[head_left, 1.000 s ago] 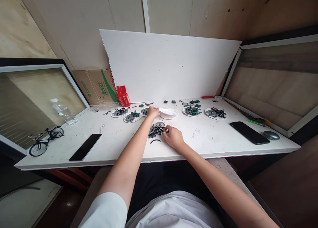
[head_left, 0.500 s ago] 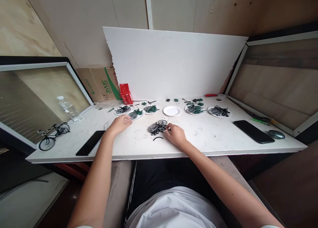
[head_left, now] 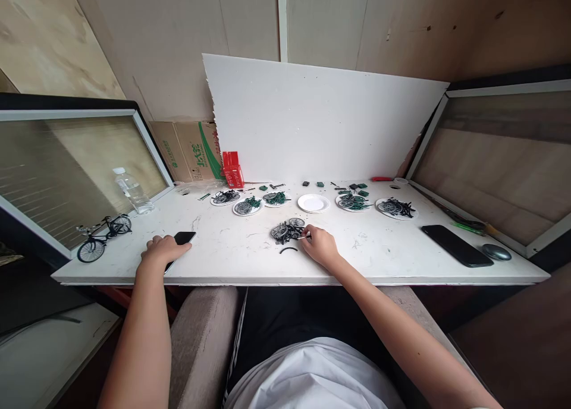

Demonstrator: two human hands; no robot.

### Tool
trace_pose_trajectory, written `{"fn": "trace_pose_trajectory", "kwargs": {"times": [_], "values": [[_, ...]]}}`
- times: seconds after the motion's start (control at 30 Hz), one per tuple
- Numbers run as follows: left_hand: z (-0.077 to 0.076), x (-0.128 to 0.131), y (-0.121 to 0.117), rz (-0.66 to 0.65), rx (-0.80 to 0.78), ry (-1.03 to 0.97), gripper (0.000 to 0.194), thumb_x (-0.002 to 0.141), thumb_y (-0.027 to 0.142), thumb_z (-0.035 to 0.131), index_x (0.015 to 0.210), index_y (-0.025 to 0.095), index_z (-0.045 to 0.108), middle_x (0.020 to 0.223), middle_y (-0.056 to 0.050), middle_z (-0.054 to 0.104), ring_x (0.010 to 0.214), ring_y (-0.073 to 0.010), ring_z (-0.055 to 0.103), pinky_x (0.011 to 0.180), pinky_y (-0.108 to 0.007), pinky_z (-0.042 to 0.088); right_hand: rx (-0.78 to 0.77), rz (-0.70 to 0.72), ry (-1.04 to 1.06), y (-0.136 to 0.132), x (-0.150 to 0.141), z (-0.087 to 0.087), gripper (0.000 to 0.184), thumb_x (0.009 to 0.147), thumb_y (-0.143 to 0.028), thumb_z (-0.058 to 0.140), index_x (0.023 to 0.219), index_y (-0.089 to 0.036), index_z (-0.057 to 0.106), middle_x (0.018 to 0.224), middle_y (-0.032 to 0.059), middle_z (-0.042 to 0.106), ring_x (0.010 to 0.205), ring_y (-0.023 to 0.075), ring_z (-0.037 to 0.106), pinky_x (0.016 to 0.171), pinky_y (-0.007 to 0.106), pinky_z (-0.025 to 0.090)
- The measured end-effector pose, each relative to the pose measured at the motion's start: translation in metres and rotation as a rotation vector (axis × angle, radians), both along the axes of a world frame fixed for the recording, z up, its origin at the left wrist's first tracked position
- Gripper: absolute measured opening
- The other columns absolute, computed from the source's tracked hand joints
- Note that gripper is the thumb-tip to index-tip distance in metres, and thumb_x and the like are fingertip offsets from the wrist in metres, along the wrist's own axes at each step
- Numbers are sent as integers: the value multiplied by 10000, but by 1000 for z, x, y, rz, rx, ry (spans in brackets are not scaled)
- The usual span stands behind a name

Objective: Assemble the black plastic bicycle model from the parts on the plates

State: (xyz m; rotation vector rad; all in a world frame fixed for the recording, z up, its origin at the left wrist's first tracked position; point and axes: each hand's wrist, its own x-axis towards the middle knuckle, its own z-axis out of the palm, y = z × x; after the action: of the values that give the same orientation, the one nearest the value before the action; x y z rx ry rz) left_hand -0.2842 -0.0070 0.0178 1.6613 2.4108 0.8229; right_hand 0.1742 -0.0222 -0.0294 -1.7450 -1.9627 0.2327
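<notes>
Through my remote head camera: the right hand (head_left: 319, 247) pinches a thin pale stick (head_left: 303, 237) between narrowed fingers, beside the heap of black plastic bicycle parts (head_left: 285, 231) on the white tabletop (head_left: 236, 255). The left hand (head_left: 161, 252) covers a flat black phone (head_left: 184, 237); its grip I cannot tell.

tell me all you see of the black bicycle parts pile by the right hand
The pile of black bicycle parts is a loose, low heap on the white table, nearer the person than the white plate. Two spoked wheels show in it; the other dark, thin pieces, plastic by the look, are too tangled to tell apart. The right hand is at its right side; contact is unclear.
</notes>
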Motion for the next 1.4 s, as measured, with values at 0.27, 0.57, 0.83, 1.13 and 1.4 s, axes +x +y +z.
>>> {"fn": "trace_pose_trajectory", "kwargs": {"times": [0.27,0.57,0.83,1.13,1.4], "values": [[11,9,2,111,-232,40,577,553,522,832,976,168,660,1248,-274,662,1374,-612,475,996,-703,476,-3,3,1,-1,1,0,177,991,-259,600,1126,-202,699,999,78,780,859,226,699,667,278,361],[32,23,-6,90,-191,27,893,689,592,729,1420,113,547,1599,-315,418,1378,-583,526,1143,-686,404,-14,11,-13,-4,0,4,154,998,-255,588,1093,-201,695,1010,70,783,872,223,704,660,278,330],[34,95,-9,-555,-105,-405,697,724,664,716,1289,261,654,1512,-93,636,1383,-312,616,1149,-408,506,-20,23,-9,-5,0,5,168,990,-231,585,1111,-191,694,1040,69,787,863,210,694,658,272,332],[-3,166,1,-837,-109,-501,572,808,584,738,1219,189,688,1085,-111,780,1072,-289,739,1037,-466,558,-29,23,0,-9,-2,9,181,987,-213,586,1129,-185,695,1041,72,786,857,206,696,663,273,343],[-56,200,11,-740,240,-288,423,950,464,612,1304,233,630,1407,-124,624,1342,-286,601,1179,-468,475,-7,24,-1,-6,-2,6,148,1013,-235,582,1100,-192,694,1046,77,791,890,217,710,673,279,340]]}}
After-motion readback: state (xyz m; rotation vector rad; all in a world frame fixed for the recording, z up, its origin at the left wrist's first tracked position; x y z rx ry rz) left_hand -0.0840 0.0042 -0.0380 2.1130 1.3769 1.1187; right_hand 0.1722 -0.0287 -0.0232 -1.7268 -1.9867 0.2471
